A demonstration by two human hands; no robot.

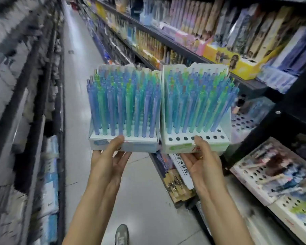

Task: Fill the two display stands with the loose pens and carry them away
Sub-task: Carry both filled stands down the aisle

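Two white cardboard display stands are held side by side in front of me over a shop aisle. The left stand (145,146) is packed with upright blue and green pens (124,99). My left hand (108,160) grips its front edge, thumb on top and fingers underneath. The right stand (223,138) also holds many blue and green pens (198,103), and its front row of holes is bare. My right hand (201,161) grips that stand's front edge the same way.
A narrow aisle with a grey tiled floor (78,71) runs ahead between dark shelving. The right shelves (219,55) carry boxed stationery, with other pen displays (272,174) low at the right. Blurred stock fills the left shelves (25,103). A shoe (121,234) shows below.
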